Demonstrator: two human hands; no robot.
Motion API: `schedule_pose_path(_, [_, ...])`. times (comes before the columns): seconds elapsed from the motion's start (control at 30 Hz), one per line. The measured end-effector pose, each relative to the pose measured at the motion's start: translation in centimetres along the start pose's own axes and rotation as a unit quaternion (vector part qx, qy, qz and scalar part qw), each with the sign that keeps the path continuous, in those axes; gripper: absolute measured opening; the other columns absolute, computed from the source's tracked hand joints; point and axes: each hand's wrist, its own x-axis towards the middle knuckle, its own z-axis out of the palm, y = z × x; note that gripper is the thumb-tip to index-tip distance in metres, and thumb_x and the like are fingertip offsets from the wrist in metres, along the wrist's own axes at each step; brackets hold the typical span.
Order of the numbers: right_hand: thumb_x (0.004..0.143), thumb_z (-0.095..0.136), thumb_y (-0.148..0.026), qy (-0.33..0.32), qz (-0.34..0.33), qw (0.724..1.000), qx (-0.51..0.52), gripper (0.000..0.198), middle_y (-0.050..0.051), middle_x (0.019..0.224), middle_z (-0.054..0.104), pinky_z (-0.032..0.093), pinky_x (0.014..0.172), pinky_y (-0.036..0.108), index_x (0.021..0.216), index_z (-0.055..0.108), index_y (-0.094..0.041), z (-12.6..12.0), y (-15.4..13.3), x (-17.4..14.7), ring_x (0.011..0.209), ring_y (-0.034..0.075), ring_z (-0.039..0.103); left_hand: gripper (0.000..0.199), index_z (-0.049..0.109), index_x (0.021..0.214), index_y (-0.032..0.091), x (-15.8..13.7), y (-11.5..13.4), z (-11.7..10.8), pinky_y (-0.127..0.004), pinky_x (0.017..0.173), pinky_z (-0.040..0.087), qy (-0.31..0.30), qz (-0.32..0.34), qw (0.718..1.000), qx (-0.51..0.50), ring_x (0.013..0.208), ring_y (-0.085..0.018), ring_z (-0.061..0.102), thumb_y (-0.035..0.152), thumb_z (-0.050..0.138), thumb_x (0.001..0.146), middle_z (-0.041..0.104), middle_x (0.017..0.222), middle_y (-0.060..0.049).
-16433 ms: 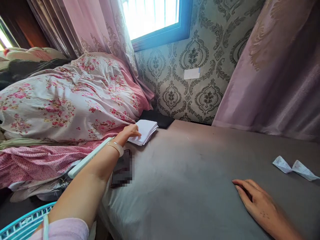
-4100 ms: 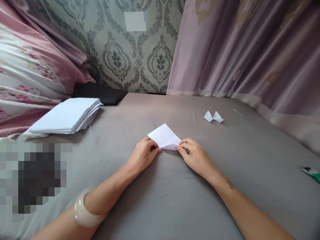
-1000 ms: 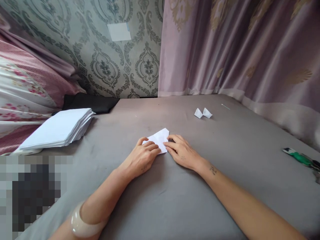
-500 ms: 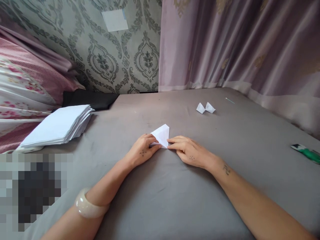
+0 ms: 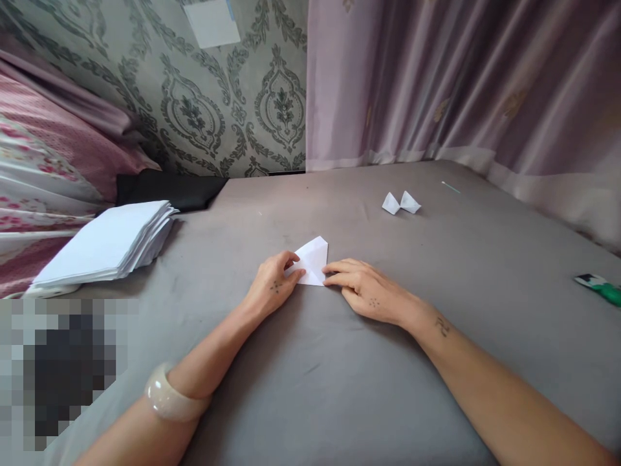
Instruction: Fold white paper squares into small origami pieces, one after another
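A small piece of folded white paper [image 5: 314,260] lies on the grey sheet between my hands, with slanting creases and a pointed top. My left hand [image 5: 274,281] is closed on its left side, thumb on the near part and fingers curled at the far edge. The fingertips of my right hand [image 5: 371,291] hold the paper's right edge near its lower corner. My right thumb is tucked close under the fingers. Beyond my right hand stand two small folded paper shapes [image 5: 391,203], side by side, their corners nearly touching.
A thick stack of white paper [image 5: 97,243] sits at the left, by a black folded item [image 5: 167,189]. A thin pale stick [image 5: 451,187] lies at the back right. A green and white object [image 5: 599,285] is at the right edge. Curtains [image 5: 388,84] hang behind.
My left fingers have drawn back left from the paper's middle, uncovering more of its lower part. My right hand has barely moved. The view has shifted slightly.
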Motion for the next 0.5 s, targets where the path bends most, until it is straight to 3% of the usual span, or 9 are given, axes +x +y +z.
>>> schedule_pose_path(0.17, [0.079, 0.04, -0.001, 0.011, -0.01, 1.0, 0.004, 0.044, 0.003, 0.114, 0.064, 0.044, 0.092, 0.037, 0.106, 0.066, -0.024, 0.0, -0.1, 0.0, 0.106, 0.019, 0.055, 0.027, 0.058, 0.104, 0.018, 0.0, -0.1, 0.1, -0.034, 0.075, 0.047, 0.008, 0.014, 1.0, 0.012, 0.086, -0.021, 0.059, 0.033, 0.053, 0.081, 0.064, 0.093, -0.008])
schedule_pose_path(0.27, [0.08, 0.039, -0.002, 0.016, -0.001, 1.0, 0.0, 0.048, 0.004, 0.109, 0.066, 0.045, 0.089, 0.037, 0.117, 0.059, -0.024, 0.0, -0.2, -0.1, 0.102, 0.019, 0.056, 0.029, 0.057, 0.107, 0.019, 0.1, -0.4, 0.3, -0.034, 0.074, 0.047, 0.01, 0.024, 1.0, 0.013, 0.081, -0.02, 0.059, 0.033, 0.053, 0.082, 0.063, 0.09, -0.006])
schedule_pose_path(0.37, [0.081, 0.04, -0.004, 0.008, -0.012, 1.0, -0.025, 0.052, 0.005, 0.113, 0.063, 0.043, 0.091, 0.039, 0.125, 0.054, -0.026, 0.2, -0.3, -0.2, 0.105, 0.02, 0.054, 0.033, 0.055, 0.115, 0.023, 0.2, -0.9, 0.5, -0.034, 0.075, 0.047, 0.02, 0.06, 0.998, 0.018, 0.081, -0.019, 0.058, 0.031, 0.052, 0.083, 0.062, 0.089, -0.004])
schedule_pose_path(0.5, [0.081, 0.042, -0.005, -0.001, -0.03, 0.998, -0.062, 0.047, 0.005, 0.117, 0.06, 0.042, 0.093, 0.04, 0.119, 0.06, -0.026, 0.4, -0.6, -0.2, 0.108, 0.021, 0.051, 0.029, 0.059, 0.114, 0.025, 0.2, -1.3, 0.8, -0.035, 0.078, 0.045, 0.015, 0.095, 0.994, 0.049, 0.08, -0.019, 0.056, 0.03, 0.048, 0.087, 0.059, 0.085, -0.004])
